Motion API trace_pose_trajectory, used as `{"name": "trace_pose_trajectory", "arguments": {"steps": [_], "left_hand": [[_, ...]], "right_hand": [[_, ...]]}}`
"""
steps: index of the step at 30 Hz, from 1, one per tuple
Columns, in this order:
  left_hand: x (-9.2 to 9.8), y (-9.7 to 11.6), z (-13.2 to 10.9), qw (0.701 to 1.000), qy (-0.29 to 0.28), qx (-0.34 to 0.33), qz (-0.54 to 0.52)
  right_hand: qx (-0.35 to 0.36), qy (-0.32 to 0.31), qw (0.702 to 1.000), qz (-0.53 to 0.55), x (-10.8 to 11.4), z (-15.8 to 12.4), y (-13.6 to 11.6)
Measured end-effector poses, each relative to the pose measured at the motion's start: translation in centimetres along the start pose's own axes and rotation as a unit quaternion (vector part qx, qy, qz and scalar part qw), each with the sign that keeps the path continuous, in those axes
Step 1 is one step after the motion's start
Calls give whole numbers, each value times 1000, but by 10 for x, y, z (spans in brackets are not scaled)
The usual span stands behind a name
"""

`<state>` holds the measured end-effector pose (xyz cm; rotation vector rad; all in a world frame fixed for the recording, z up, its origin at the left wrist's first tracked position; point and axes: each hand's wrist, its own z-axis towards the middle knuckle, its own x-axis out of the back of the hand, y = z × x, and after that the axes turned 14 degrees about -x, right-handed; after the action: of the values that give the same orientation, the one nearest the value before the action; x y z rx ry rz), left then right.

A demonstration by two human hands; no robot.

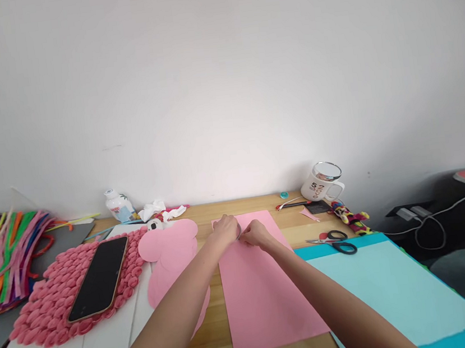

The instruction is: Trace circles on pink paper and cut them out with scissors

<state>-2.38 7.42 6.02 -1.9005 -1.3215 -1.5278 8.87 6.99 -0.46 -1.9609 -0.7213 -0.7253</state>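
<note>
A sheet of pink paper lies lengthwise on the wooden table, and both hands are over its far part. My left hand is closed on a small grey round-edged thing, of which only a curved rim shows. Just to its right, my right hand is closed in a pinch close to that rim, low over the paper. What its fingertips hold, if anything, is hidden. Left of the sheet are pink rounded paper cutouts, partly behind my left forearm.
At left, a phone rests on a pink petal-like piece, beside colourful pipe cleaners. A bottle and crumpled tissue stand near the wall. Right are a mug, scissors and a light-blue sheet.
</note>
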Motion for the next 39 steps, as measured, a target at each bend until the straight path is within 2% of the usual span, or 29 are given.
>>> {"name": "trace_pose_trajectory", "arguments": {"steps": [4,8,13,19,22,25,31,39], "left_hand": [[3,-1,-2,1000,7,-5,8],[3,-4,2,1000,16,-10,13],[2,-7,11,1000,18,-16,7],[3,-6,8,1000,14,5,-11],[6,-5,5,1000,11,8,-22],[8,-4,2,1000,7,6,-29],[11,-6,0,999,5,-9,-33],[9,-12,2,999,1,-36,-13]], "right_hand": [[99,38,994,-8,-2,-19,12],[223,118,966,-58,-1,-32,35],[372,173,898,-159,-7,-23,51],[502,191,803,-259,-22,-6,39],[524,199,776,-288,-29,-3,33],[520,211,768,-308,-32,-2,31],[504,210,765,-341,-32,-2,26],[468,207,782,-356,-33,-6,20]]}}
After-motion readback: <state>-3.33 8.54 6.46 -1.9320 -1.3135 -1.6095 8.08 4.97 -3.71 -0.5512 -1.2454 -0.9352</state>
